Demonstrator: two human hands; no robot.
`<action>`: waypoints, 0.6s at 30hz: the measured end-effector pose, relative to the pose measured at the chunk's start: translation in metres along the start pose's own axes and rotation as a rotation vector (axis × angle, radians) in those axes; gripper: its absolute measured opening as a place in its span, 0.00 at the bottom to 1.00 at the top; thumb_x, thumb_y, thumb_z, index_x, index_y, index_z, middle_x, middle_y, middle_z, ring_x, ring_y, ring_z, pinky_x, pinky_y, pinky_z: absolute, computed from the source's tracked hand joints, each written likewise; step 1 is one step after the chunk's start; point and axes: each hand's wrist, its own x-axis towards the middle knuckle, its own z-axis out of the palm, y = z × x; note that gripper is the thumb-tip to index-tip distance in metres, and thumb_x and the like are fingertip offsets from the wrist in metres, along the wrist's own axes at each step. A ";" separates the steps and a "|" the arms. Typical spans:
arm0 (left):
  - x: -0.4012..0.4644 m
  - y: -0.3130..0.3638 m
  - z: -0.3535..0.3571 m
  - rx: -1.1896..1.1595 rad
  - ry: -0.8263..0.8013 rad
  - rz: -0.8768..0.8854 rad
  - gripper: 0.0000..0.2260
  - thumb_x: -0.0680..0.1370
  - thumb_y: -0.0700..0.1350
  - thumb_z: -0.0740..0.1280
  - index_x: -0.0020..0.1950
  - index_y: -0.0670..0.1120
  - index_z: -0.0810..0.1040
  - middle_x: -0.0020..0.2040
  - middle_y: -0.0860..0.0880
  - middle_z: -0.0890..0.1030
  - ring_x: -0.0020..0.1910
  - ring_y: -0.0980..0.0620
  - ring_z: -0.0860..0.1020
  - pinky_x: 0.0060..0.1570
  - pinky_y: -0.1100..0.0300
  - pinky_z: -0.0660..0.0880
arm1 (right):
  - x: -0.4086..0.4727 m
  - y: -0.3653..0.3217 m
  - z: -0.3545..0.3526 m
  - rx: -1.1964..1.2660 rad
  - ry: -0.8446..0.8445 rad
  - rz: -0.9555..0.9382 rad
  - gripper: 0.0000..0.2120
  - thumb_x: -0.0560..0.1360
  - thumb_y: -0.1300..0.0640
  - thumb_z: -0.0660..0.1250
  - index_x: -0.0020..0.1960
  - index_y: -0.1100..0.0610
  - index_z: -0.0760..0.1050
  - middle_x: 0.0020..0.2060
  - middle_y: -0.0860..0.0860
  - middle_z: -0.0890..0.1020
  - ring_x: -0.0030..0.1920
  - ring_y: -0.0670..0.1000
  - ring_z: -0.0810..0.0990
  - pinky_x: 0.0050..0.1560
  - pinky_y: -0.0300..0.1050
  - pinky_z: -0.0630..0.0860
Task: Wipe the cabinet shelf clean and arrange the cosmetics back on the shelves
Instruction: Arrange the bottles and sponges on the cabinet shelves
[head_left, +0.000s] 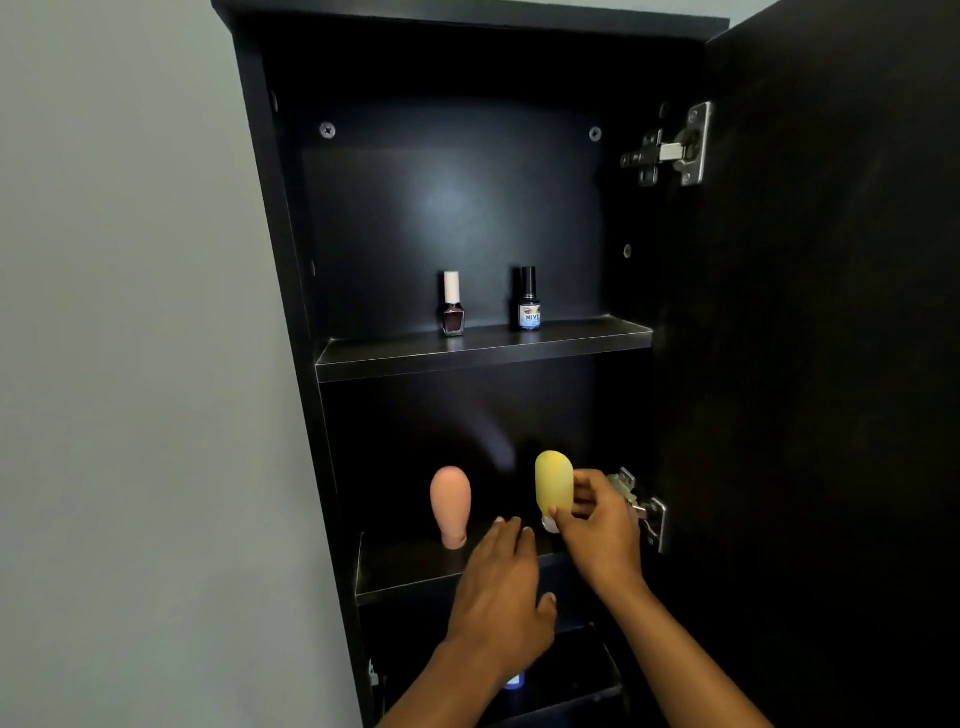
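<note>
A black wall cabinet stands with its door swung to the right. On the upper shelf (483, 349) stand a dark red nail polish bottle (453, 306) and a small black-capped bottle with a blue label (529, 301). On the middle shelf (405, 569) a pink squeeze bottle (451, 501) stands cap down. My right hand (602, 525) grips a yellow squeeze bottle (554, 486), upright, cap down, at the shelf's right side. My left hand (501, 582) rests flat on the middle shelf's front edge, fingers spread, holding nothing. No cloth is in view.
The open cabinet door (831, 338) fills the right side, with metal hinges at the top (675, 148) and beside my right hand (641, 506). A grey wall (130, 364) lies to the left. On the lower shelf, a blue-topped item (513, 682) peeks out under my left wrist.
</note>
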 end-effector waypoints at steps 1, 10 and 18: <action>0.002 -0.002 0.002 0.024 -0.012 -0.015 0.35 0.81 0.52 0.66 0.83 0.46 0.54 0.84 0.47 0.54 0.83 0.48 0.50 0.79 0.56 0.46 | 0.000 0.002 0.001 -0.007 0.002 0.004 0.20 0.69 0.62 0.80 0.56 0.47 0.79 0.47 0.44 0.85 0.47 0.42 0.84 0.47 0.44 0.84; 0.008 -0.006 0.005 0.065 -0.041 -0.041 0.34 0.81 0.53 0.67 0.82 0.46 0.56 0.83 0.47 0.57 0.82 0.48 0.55 0.80 0.53 0.53 | -0.002 0.009 0.002 0.019 0.020 -0.005 0.24 0.69 0.62 0.79 0.61 0.49 0.77 0.51 0.42 0.84 0.50 0.41 0.83 0.54 0.48 0.83; -0.048 -0.017 -0.007 -0.257 0.081 -0.043 0.31 0.79 0.58 0.67 0.81 0.59 0.60 0.80 0.65 0.56 0.81 0.61 0.54 0.79 0.61 0.56 | -0.071 -0.012 -0.053 0.077 0.143 -0.034 0.18 0.75 0.58 0.75 0.62 0.44 0.77 0.55 0.41 0.83 0.55 0.41 0.82 0.60 0.49 0.82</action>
